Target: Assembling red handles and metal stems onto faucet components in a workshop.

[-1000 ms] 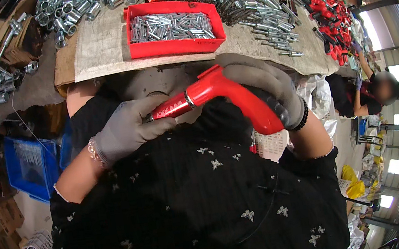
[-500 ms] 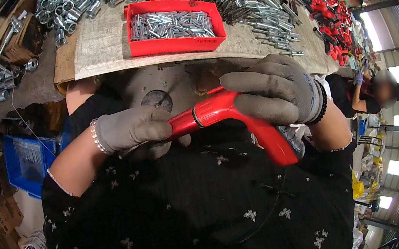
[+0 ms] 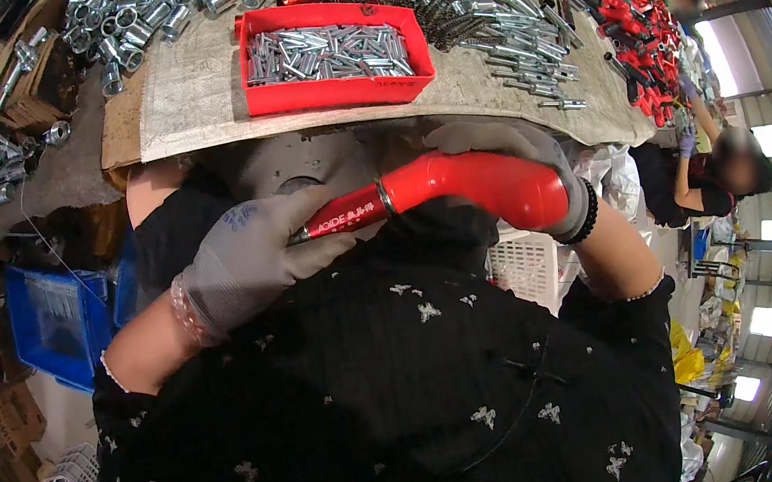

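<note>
- A red tool handle with a curved, thick end and a slimmer barrel lies across the middle of the view, held just below the worktop's near edge, above the person's dark patterned clothing.
- The left hand, in a grey glove, sits at about 8 o'clock from the handle; its grip is closed around the slim barrel end, the fingers curled over it.
- The right hand, also grey-gloved, has its grip wrapped shut over the thick curved end at 3 o'clock, with a dark band at the wrist.
- At 12 o'clock, the worktop carries a red tray filled with short silvery metal tubes.
- Loose metal fittings lie at 11 o'clock, and red-handled parts are piled at 1 o'clock.
- A blue crate stands on the floor at 9 o'clock.
- Another person works at 3 o'clock, well apart.
</note>
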The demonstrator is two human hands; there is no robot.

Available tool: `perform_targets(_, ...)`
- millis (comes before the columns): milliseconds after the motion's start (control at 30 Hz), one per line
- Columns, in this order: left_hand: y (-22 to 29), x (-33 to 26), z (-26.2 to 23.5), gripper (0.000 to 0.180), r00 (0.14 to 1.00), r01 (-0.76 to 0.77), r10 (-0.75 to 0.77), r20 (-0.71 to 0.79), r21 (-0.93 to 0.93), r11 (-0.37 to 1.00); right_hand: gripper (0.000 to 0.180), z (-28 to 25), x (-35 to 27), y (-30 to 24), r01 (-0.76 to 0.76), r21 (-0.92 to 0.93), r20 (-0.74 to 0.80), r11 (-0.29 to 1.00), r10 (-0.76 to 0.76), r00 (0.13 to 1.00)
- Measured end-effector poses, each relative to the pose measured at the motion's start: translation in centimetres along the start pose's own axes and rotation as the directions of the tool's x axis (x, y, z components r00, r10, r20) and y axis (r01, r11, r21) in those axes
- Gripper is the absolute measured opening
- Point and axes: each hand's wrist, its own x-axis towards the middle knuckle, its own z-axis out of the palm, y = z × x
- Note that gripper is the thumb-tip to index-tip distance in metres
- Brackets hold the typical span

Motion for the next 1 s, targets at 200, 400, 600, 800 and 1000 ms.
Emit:
perform_targets(200, -0.8, -0.2, 0.9, 0.042, 0.968, -0.012, 0.125, -0.219, 0.455, 0.891, 0.058, 1.9, -1.1, 0.0, -0.185, -0.238, -0.108, 0.954, 0.163, 0.981)
perform_targets(400, -0.8, 0.3, 0.6, 0.041, 0.96, 0.006, 0.151, -0.235, 0.557, 0.831, 0.087, 4.0, 0.2, -1.8, -0.388, 0.013, -0.321, 0.922, 0.371, 0.871)
perform_targets(600, -1.1, -0.1, 0.3, 0.041, 0.966, -0.008, 0.153, -0.21, 0.567, 0.824, 0.078, 3.0, 0.1, -2.8, -0.37, -0.306, -0.134, 0.877, 0.345, 0.929)
perform_targets(800, -0.6, -0.2, -0.1, 0.041, 0.977, -0.041, 0.172, -0.127, 0.677, 0.735, 0.059, -0.1, 0.5, 0.0, -0.34, -0.159, 0.304, 0.927, 0.373, 0.877)
perform_targets(1000, -3.9, 1.0, -0.3, 0.045, 0.943, -0.18, 0.227, -0.243, 0.202, 0.963, 0.049, 0.4, 0.5, -3.9, -0.385, 0.493, 0.192, 0.78, 0.334, 0.923)
